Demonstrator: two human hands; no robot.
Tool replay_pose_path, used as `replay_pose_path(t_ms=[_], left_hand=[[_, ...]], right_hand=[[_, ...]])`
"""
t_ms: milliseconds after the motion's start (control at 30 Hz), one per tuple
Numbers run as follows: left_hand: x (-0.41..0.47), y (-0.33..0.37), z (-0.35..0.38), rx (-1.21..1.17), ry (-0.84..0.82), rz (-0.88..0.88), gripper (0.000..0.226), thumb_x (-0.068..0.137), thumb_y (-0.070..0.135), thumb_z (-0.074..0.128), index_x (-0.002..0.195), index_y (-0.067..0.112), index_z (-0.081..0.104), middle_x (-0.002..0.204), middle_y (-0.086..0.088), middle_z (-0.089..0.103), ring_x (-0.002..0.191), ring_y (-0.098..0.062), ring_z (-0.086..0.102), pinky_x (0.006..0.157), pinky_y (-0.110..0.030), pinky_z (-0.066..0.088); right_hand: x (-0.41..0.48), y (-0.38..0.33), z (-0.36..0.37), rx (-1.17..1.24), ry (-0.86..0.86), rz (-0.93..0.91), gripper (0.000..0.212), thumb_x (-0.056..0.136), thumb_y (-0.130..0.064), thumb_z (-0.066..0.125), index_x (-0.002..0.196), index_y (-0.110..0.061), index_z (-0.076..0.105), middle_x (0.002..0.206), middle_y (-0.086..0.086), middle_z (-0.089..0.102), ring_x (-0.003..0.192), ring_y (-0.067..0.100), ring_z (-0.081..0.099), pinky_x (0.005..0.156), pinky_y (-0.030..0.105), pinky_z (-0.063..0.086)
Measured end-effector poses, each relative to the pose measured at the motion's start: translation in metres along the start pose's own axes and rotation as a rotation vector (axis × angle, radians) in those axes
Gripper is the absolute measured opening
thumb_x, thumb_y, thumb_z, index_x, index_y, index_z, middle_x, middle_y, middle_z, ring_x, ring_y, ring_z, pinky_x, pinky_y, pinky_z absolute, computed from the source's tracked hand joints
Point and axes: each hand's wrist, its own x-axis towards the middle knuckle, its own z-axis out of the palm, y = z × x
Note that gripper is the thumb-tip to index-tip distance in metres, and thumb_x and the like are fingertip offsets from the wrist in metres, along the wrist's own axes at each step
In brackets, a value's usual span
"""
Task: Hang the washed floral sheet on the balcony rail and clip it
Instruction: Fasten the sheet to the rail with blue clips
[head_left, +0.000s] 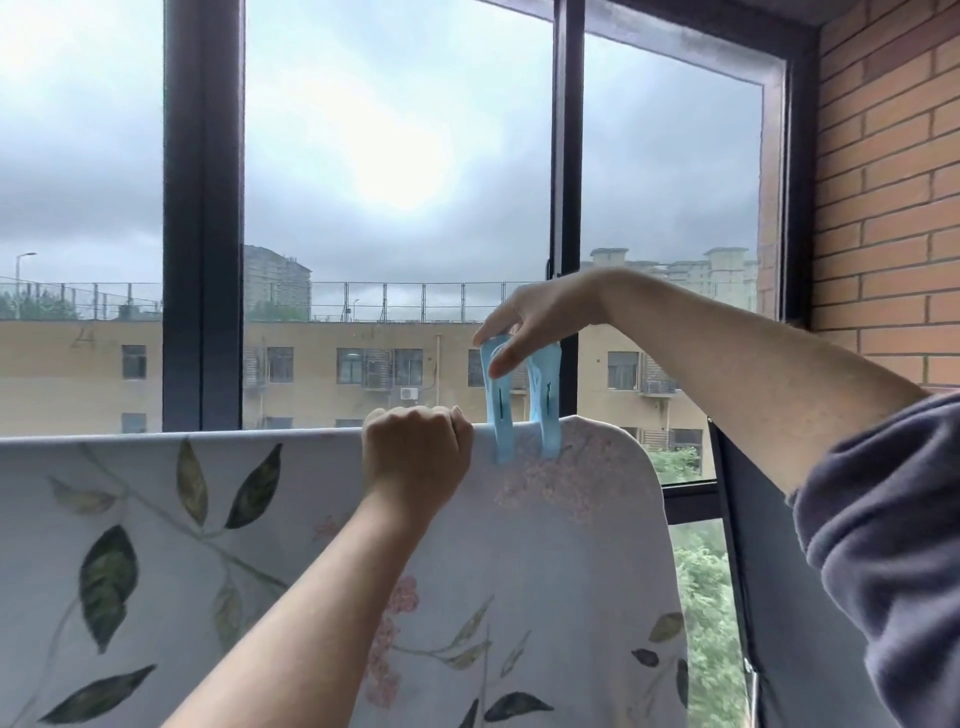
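Head view had the floral sheet (260, 519) draped over the balcony rail, which was hidden under the cloth; the left hand (415, 452) was clenched round the top fold, pinning it in place; the right hand (524, 319) pinched the handles of the blue clip (498, 410), its two arms straddling the fold just beside the left knuckles, near the sheet's right corner. Risk from there, by my reckoning: ease off the handles before the jaws sat fully over rail and cloth, and the clip could bite fabric alone and pop off; loosen the left grip early and the washed sheet's weight might drag it along or off the rail. Around it all: dark window frame (202, 208) behind; brick wall (883, 182) on the right, close by the grey sleeve (883, 545); only the sheet lay between clip and rail.
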Motion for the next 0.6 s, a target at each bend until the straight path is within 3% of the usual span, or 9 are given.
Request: replay_pose_path(t_ms=[67,200,333,400,500,533,600], left_hand=[[0.000,0.000,-0.001,0.000,0.008,0.006,0.049,0.080,0.028,0.032,0.040,0.012,0.054,0.037,-0.003,0.051,0.031,-0.021,0.047,0.049,-0.021,0.037],[-0.001,-0.004,0.000,-0.013,0.018,0.021,0.049,0.080,0.028,0.032,0.038,0.012,0.053,0.036,-0.004,0.050,0.030,-0.021,0.046,0.049,-0.020,0.035],[0.000,-0.007,-0.002,-0.025,-0.020,0.042,0.049,0.082,0.029,0.031,0.041,0.012,0.053,0.037,-0.005,0.051,0.031,-0.022,0.047,0.048,-0.021,0.038],[-0.001,-0.006,-0.008,-0.061,-0.075,0.059,0.048,0.085,0.031,0.027,0.050,0.013,0.055,0.046,-0.008,0.058,0.038,-0.025,0.052,0.051,-0.027,0.042],[0.005,0.006,-0.019,-0.263,-0.215,-0.030,0.048,0.093,0.046,0.022,0.097,0.013,0.056,0.094,-0.011,0.067,0.081,-0.030,0.062,0.070,-0.035,0.040],[0.012,0.010,-0.022,-0.414,-0.291,-0.059,0.049,0.093,0.053,0.028,0.116,0.015,0.049,0.115,-0.011,0.061,0.100,-0.029,0.059,0.079,-0.036,0.040],[0.031,0.030,-0.025,-0.717,-0.441,-0.085,0.074,0.083,0.066,0.041,0.138,0.019,0.027,0.144,-0.011,0.039,0.128,-0.026,0.042,0.099,-0.039,0.035]], right_hand=[[-0.001,0.007,0.007,0.096,0.037,-0.006,0.074,0.079,-0.055,0.064,0.143,-0.029,0.036,0.146,-0.010,0.039,0.132,0.012,0.040,0.108,0.031,0.036],[-0.017,0.035,0.042,0.424,0.200,-0.021,0.083,0.079,-0.046,0.065,0.147,-0.027,0.021,0.144,0.001,0.043,0.124,0.018,0.048,0.088,0.022,0.046],[-0.042,0.079,0.099,0.545,0.100,0.093,0.063,0.081,-0.047,0.062,0.136,-0.023,0.043,0.122,-0.004,0.060,0.109,0.011,0.058,0.089,0.026,0.048],[-0.048,0.097,0.127,0.635,0.160,0.109,0.045,0.085,-0.041,0.062,0.121,-0.016,0.056,0.106,-0.002,0.065,0.096,0.009,0.062,0.083,0.022,0.051],[-0.058,0.118,0.159,0.829,0.288,0.107,0.036,0.087,-0.038,0.063,0.115,-0.017,0.057,0.098,-0.003,0.067,0.086,0.006,0.065,0.070,0.018,0.051],[-0.058,0.123,0.166,0.884,0.298,0.099,0.036,0.086,-0.040,0.064,0.114,-0.018,0.057,0.097,-0.003,0.068,0.085,0.007,0.066,0.068,0.019,0.051],[-0.062,0.131,0.176,0.947,0.285,0.074,0.028,0.087,-0.039,0.063,0.108,-0.021,0.060,0.093,-0.003,0.070,0.081,0.008,0.067,0.067,0.020,0.051]])
